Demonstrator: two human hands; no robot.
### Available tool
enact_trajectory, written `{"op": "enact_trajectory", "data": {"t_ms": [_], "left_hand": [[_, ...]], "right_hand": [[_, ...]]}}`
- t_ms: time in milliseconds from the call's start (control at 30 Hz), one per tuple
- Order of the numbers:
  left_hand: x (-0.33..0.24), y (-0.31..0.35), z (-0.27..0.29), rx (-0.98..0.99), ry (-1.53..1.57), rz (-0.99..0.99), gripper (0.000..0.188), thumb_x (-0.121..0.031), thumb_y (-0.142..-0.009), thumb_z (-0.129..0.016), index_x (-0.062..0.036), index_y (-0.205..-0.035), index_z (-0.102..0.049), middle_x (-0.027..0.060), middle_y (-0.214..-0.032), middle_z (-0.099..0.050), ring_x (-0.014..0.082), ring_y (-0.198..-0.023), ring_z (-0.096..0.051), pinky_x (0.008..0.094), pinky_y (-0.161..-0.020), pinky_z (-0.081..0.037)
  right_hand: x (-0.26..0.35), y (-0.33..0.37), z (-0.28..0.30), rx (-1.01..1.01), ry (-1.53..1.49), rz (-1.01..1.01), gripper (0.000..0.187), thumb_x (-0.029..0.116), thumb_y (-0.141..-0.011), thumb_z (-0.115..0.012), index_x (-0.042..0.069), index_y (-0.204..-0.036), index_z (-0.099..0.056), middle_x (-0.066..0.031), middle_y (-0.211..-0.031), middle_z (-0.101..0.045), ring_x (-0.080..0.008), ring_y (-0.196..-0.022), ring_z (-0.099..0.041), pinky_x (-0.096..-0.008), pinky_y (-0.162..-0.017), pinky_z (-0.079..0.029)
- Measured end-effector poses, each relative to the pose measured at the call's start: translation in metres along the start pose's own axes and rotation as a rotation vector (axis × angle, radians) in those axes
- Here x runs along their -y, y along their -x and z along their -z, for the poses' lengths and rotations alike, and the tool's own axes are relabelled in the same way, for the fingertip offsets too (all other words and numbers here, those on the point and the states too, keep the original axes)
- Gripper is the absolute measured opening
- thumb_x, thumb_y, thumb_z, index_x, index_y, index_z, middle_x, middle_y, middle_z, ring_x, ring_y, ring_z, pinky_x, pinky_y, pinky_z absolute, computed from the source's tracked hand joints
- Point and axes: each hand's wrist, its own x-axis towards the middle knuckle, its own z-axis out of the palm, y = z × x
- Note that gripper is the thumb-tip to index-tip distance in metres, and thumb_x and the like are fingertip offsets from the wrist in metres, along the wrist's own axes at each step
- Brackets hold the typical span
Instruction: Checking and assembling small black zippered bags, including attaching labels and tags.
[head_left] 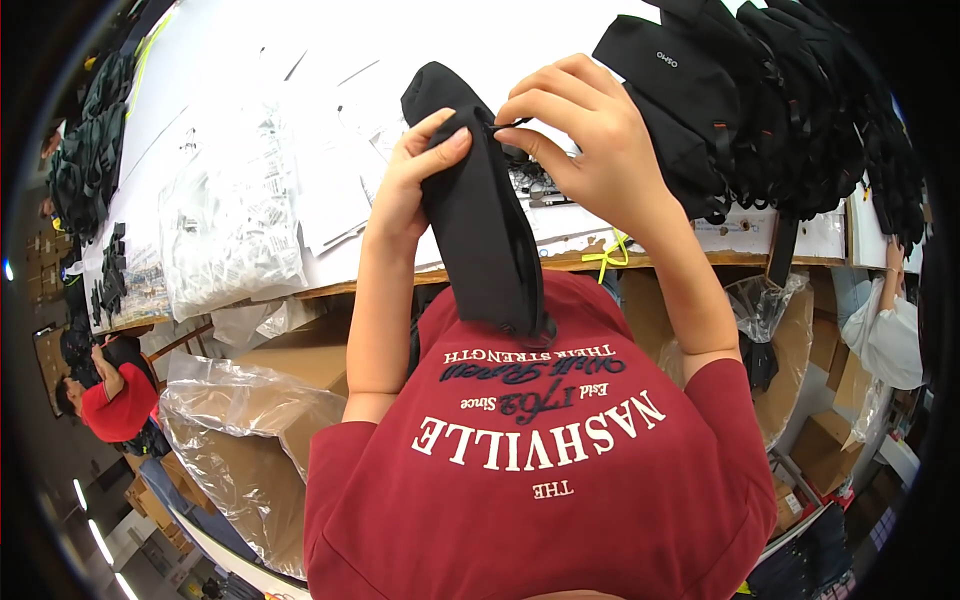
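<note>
A long black fabric pouch [475,250] hangs upright in front of my chest, its lower end near my dark red shirt. My left hand [412,180] is closed round its upper part, the thumb pressed on the front face. Between the thumb and fingers of my right hand [595,140] is a thin black pull [513,124] at the pouch's right edge. Whether it is a cord or a zipper tab is too small to tell. Several similar black bags [690,90] lie piled on the table, just right of my right hand.
Clear plastic bags of small white pieces [230,220] lie on the white table [330,40] at left. A yellow-green ribbon [607,258] hangs over its front edge. Cardboard boxes with plastic liners [240,470] stand below. One person [115,400] is far left, another [885,330] far right.
</note>
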Motion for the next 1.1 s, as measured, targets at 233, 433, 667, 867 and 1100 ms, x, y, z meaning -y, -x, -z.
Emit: {"op": "enact_trajectory", "data": {"t_ms": [233,433,667,867,1100], "left_hand": [[0.001,-0.017,0.021,-0.177,0.181,-0.043,0.02,-0.017,-0.085,-0.065,-0.0027,-0.099,-0.062,0.0034,-0.088,-0.065,0.0102,-0.074,-0.062,0.0202,-0.068,-0.049],[-0.012,-0.036,0.043,-0.328,0.276,-0.099,0.023,-0.022,-0.094,-0.051,0.001,-0.099,-0.051,0.0057,-0.084,-0.051,0.0131,-0.058,-0.038,0.0244,-0.054,-0.04],[-0.007,-0.038,0.037,-0.19,0.25,-0.1,0.019,-0.021,-0.094,-0.051,-0.0015,-0.096,-0.05,0.0013,-0.079,-0.044,0.0102,-0.059,-0.034,0.024,-0.053,-0.035],[-0.006,-0.04,0.053,-0.251,0.268,-0.112,0.028,-0.023,-0.093,-0.055,0.0011,-0.105,-0.052,0.005,-0.091,-0.055,0.0125,-0.066,-0.051,0.0255,-0.058,-0.046],[-0.012,0.004,0.034,-0.178,0.343,-0.127,0.048,-0.026,-0.085,-0.065,0.0005,-0.122,-0.049,0.0149,-0.125,-0.05,0.0257,-0.112,-0.053,0.0351,-0.094,-0.044]], "right_hand": [[0.021,0.005,0.01,0.126,-0.118,0.088,0.01,0.011,-0.07,-0.07,0.01,-0.075,-0.062,0.0024,-0.076,-0.057,-0.0181,-0.082,-0.054,-0.031,-0.072,-0.043],[0.042,0.019,0.01,0.248,-0.252,0.149,0.017,0.009,-0.062,-0.072,0.01,-0.075,-0.062,0.0024,-0.079,-0.059,-0.0184,-0.079,-0.054,-0.0308,-0.068,-0.043],[0.042,0.016,0.006,0.226,-0.208,0.086,0.015,0.01,-0.063,-0.072,0.01,-0.074,-0.062,0.004,-0.077,-0.059,-0.0171,-0.08,-0.054,-0.0299,-0.071,-0.042],[0.038,0.018,0.012,0.306,-0.285,0.065,0.015,0.01,-0.07,-0.072,0.009,-0.08,-0.061,-0.0002,-0.082,-0.059,-0.0176,-0.079,-0.054,-0.0296,-0.071,-0.042],[0.012,0.044,0.003,0.24,-1.182,-0.946,0.028,0.015,-0.082,-0.065,0.006,-0.103,-0.05,-0.003,-0.089,-0.059,-0.0055,-0.076,-0.054,-0.0196,-0.06,-0.041]]}}
